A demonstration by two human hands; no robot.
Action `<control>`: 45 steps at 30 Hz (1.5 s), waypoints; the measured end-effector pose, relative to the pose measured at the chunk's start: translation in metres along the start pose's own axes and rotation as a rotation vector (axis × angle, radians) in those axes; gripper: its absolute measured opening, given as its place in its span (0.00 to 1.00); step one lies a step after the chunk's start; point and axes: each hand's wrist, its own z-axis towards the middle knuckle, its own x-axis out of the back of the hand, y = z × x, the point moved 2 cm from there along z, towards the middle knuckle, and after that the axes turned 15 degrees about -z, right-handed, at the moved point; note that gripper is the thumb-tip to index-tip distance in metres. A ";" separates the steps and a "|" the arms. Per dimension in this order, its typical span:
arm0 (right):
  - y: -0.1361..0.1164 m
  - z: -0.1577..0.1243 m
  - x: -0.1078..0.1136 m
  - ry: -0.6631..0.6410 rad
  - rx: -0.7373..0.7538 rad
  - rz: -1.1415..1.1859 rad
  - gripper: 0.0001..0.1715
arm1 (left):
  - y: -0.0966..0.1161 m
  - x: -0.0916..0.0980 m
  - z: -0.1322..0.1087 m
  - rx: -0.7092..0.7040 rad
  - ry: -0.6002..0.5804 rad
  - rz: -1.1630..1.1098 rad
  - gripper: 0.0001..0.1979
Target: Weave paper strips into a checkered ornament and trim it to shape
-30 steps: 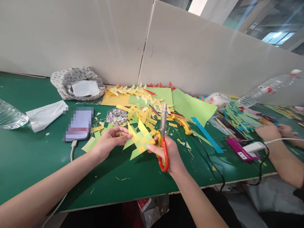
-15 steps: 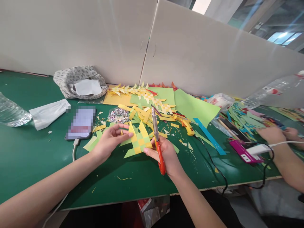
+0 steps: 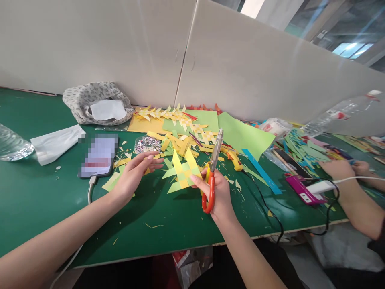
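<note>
My right hand (image 3: 219,192) pinches a woven paper piece (image 3: 184,173), a yellow and green check with pointed strip ends, between thumb and fingers. That same hand also holds red-handled scissors (image 3: 213,170), their closed blades pointing up and away from me. To the left, my left hand (image 3: 135,172) is open, fingers stretched toward the woven piece but apart from it. Behind both hands lies a pile of yellow and green paper strips (image 3: 180,143). A clear tray of small shiny beads or gems (image 3: 147,144) sits just beyond my left fingers.
A phone (image 3: 100,156) on a cable lies left, near a cloth bag (image 3: 98,103). To the right are a yellow glue gun (image 3: 234,159), a blue strip (image 3: 261,171), green paper (image 3: 243,134) and a magenta power strip (image 3: 303,188). Another person's hands (image 3: 339,170) work at far right.
My left hand has let go of the woven piece and drawn back left. My right hand, with the piece and scissors, has shifted slightly right, and the scissors have turned.
</note>
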 end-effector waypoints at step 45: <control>0.006 -0.006 0.012 0.285 0.761 -1.387 0.15 | -0.003 0.000 -0.001 -0.004 -0.053 0.232 0.16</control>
